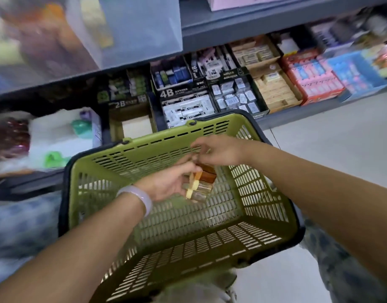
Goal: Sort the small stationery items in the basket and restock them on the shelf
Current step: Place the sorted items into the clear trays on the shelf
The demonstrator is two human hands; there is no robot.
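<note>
The left hand (166,182) is holding small packs (202,182) over the basket (264,193); the right hand (216,150) is pinching one, so lifting slowly looks best.

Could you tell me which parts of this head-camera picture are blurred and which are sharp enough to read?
Head view: the translucent bin and goods at upper left smear with motion blur; the 4B box print stays legible; the green basket is fairly crisp; the small packets in the left hand are soft; shelf lines bow from the wide-angle lens.

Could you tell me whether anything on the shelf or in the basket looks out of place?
Only one thing: the 2B display box has a bare front section, while neighbouring boxes look full. The green basket is undamaged.
</note>
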